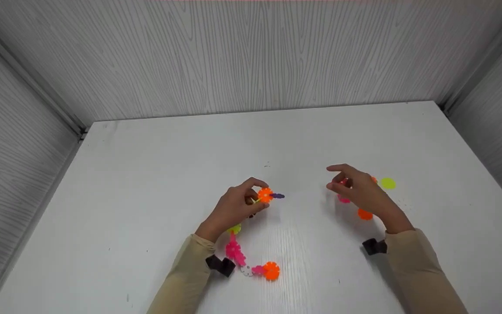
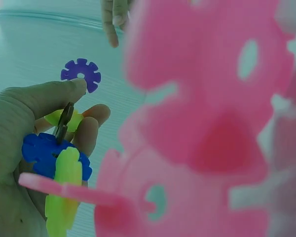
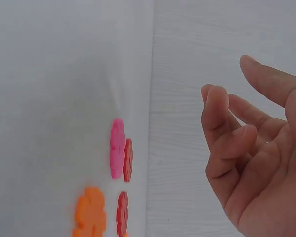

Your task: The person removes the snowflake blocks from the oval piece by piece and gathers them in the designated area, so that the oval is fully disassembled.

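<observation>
My left hand [image 1: 232, 206] pinches a chain of notched plastic interlocking discs between thumb and fingers. An orange disc [image 1: 265, 195] shows at the fingertips, with a purple disc [image 2: 81, 75] slotted on at the chain's end. Further along, a blue disc [image 2: 39, 149] and a yellow-green disc [image 2: 64, 197] lie by the palm. Pink discs [image 1: 233, 250] trail below the wrist toward a clear disc [image 1: 246, 271] and another orange disc [image 1: 271, 271]. Holding nothing, my right hand [image 1: 361, 189] hovers with loosely bent fingers above loose discs, partly hiding a pink disc [image 1: 344, 200].
Around the right hand lie a loose orange disc [image 1: 365, 214], a yellow disc [image 1: 388, 183] and red discs [image 3: 122, 214]. The white table [image 1: 168, 161] meets a wood-grain panel [image 1: 251, 56] at the back, with side panels left and right.
</observation>
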Demonstrator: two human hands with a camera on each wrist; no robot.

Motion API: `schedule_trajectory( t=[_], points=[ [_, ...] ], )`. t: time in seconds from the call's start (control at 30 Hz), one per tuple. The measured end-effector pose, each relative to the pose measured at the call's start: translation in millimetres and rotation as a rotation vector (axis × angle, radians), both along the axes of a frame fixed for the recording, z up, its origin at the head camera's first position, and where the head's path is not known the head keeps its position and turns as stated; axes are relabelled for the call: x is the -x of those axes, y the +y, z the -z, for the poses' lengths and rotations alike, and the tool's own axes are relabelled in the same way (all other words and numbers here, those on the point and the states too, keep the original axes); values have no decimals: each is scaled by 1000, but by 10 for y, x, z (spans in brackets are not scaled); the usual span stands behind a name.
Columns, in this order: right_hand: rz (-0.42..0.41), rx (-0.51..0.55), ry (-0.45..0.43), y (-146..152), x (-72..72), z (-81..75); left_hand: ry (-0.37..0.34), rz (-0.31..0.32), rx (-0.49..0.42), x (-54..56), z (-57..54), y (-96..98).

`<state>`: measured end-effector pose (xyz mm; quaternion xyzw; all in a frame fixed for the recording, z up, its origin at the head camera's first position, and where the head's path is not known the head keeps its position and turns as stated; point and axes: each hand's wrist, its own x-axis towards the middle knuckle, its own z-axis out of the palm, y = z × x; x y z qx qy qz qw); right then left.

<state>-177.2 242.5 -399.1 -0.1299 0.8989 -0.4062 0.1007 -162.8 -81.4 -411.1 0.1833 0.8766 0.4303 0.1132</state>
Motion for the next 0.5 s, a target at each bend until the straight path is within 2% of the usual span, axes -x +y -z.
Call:
schedule_trajectory(
  t=[0.13, 0.27, 0.5],
  points=[
    [-29, 17, 10, -137, -54, 2, -6, -13, -6, -6, 12, 19],
    [-52, -13, 55, -251, -109, 6, -6, -20, -12, -22, -4, 40],
    [-112, 6, 34, -443, -193, -15, -5, -24, 4, -46, -16, 82]
  ],
)
